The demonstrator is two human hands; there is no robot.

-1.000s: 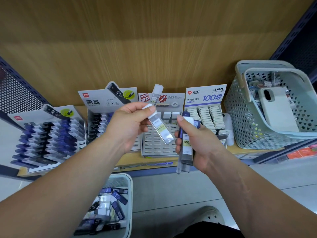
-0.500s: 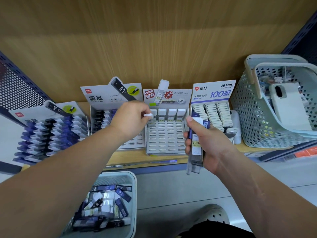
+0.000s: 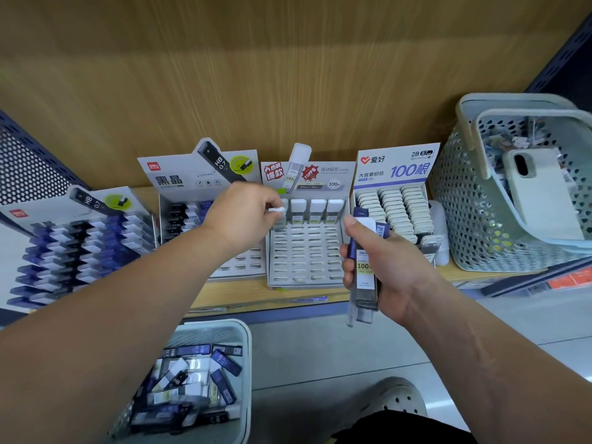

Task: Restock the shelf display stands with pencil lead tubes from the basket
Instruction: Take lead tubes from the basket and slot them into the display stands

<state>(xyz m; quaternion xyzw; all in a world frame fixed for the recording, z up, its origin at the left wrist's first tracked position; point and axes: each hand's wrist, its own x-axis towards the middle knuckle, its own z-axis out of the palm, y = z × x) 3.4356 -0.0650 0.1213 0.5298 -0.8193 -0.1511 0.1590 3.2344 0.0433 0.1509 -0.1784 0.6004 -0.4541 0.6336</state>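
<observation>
Wooden shelf (image 3: 288, 293) carries slotted stands. Basket (image 3: 246, 363) of lead tubes sits at 7 o'clock. Left hand (image 3: 243, 219) pinches a white-capped tube (image 3: 278, 211) at the middle stand's (image 3: 304, 251) top row; right hand (image 3: 384, 264), 3 o'clock, grips several tubes (image 3: 363, 277).

A wood-grain back panel (image 3: 288, 75) rises behind the shelf (image 3: 256, 294). Dark perforated metal side panels (image 3: 28, 165) stand at both ends. The floor (image 3: 336, 347) is pale grey.
</observation>
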